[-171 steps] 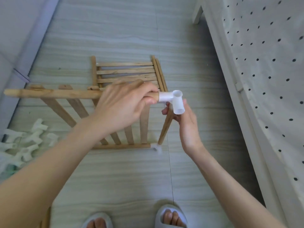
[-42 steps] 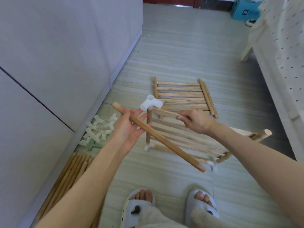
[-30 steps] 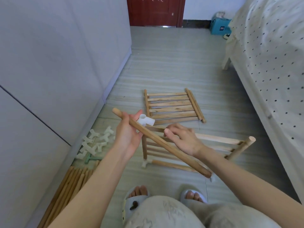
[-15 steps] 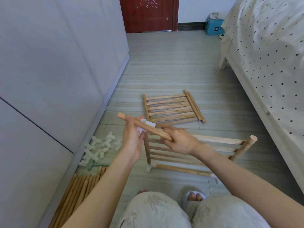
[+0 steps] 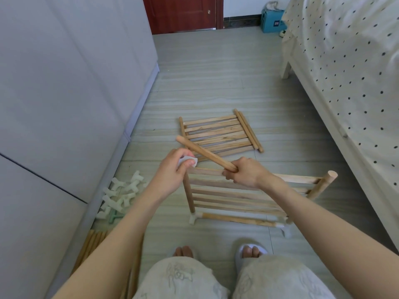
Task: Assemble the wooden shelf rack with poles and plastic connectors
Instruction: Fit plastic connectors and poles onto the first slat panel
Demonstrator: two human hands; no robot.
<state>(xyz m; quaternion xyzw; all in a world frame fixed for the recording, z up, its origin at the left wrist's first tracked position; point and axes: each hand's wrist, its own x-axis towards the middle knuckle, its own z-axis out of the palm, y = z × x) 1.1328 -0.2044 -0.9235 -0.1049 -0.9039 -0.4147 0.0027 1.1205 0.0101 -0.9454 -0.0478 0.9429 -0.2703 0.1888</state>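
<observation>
While the standing slatted frame (image 5: 237, 195) is steadied on the floor, a loose wooden pole (image 5: 205, 153) is gripped at its near end by the right hand (image 5: 246, 172), whose fingers are curled round it just above the frame's top slat. From that grip the pole is angled up and away toward the far-left corner of the frame. The white plastic connector (image 5: 190, 161) seated on the frame's left upright is pinched by the left hand (image 5: 174, 169), thumb and fingers closed over it.

The pole is judged to be light and stiff, with a smooth round surface that could turn in a loose grip; a hold close to the end being inserted should give the best control. The connector is taken to be hard, slightly slick plastic with a snug socket, so firm pressure along the pole's axis is likely to be needed, and it is best held by its body with the open socket left clear. The frame, resting only on its lower connectors, could probably tip if pushed sideways.

Beyond the frame a second slatted panel (image 5: 218, 134) lies flat. To the frame's left, spare connectors (image 5: 121, 195) are heaped by the cabinet (image 5: 64, 93), with spare poles (image 5: 92, 247) nearer the person.
</observation>
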